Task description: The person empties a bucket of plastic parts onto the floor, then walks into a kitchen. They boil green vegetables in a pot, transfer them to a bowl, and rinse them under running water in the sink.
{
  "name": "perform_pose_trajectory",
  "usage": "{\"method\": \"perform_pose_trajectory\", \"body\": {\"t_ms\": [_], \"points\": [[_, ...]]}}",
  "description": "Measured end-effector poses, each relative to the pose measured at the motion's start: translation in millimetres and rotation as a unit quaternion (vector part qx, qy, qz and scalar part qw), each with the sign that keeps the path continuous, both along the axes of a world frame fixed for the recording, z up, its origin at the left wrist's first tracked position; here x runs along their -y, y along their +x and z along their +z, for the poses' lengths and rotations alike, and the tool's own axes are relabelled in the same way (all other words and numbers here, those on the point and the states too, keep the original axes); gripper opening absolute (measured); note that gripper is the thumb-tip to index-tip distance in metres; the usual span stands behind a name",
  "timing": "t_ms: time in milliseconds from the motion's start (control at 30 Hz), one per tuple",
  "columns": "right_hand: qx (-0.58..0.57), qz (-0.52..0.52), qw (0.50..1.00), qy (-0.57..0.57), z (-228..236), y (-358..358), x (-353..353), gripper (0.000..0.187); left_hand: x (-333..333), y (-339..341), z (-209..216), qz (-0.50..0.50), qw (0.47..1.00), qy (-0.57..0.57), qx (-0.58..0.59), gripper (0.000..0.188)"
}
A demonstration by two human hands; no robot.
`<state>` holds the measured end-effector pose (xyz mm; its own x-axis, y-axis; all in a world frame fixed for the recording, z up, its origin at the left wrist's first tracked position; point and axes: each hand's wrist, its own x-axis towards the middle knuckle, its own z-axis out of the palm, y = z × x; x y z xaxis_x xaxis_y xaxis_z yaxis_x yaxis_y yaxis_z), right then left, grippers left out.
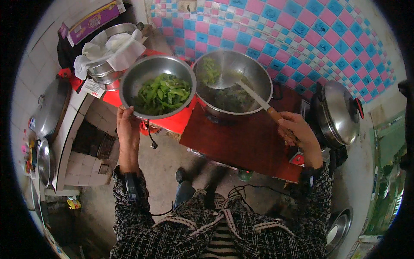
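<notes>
My left hand (pixel 127 134) grips the near-left rim of a steel bowl (pixel 137 77), its thumb over the edge. Cut green vegetable pieces (pixel 164 93) lie in the bowl, which is held beside a deep steel pan (pixel 259 82). With my right hand (pixel 302 131) I grasp the wooden handle of a skimmer (pixel 260 99). Its broad metal head reaches into the pan, close to a clump of lighter green pieces (pixel 210 71) at the left wall. Whether those pieces rest on the skimmer or against the pan, I cannot tell. Dark liquid covers the pan's bottom.
The pan stands on a reddish-brown table (pixel 237 142). Behind the bowl is a steel steamer pot (pixel 105 75) draped with white cloth. A lidded pot (pixel 338 114) stands at the right. Pink and blue tiles (pixel 284 39) cover the back wall. A plug (pixel 153 144) hangs below the bowl.
</notes>
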<state>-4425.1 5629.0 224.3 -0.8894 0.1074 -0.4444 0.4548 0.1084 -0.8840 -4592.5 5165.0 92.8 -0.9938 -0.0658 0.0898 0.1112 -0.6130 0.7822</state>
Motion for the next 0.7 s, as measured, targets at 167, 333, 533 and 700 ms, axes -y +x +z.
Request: {"method": "perform_pose_trajectory", "body": {"t_ms": [167,333,533,700], "points": [[-0.112,0.000,0.986,0.127,36.1,21.9,24.2,0.039,-24.1,7.4,18.6,0.017,0.999,-0.006,0.036,0.008],[-0.262,0.083,0.897,0.345,32.7,29.8,43.0,0.042,-48.1,5.3,23.4,-0.011,1.000,-0.011,0.020,0.008],[-0.252,0.015,0.903,0.348,30.8,31.2,14.0,0.042,-54.7,-2.7,13.3,-0.041,0.998,0.016,0.050,0.013],[-0.297,0.006,0.826,0.479,-2.6,11.7,-26.5,0.037,-57.6,-3.9,15.8,-0.023,0.999,-0.013,0.029,0.008]]}}
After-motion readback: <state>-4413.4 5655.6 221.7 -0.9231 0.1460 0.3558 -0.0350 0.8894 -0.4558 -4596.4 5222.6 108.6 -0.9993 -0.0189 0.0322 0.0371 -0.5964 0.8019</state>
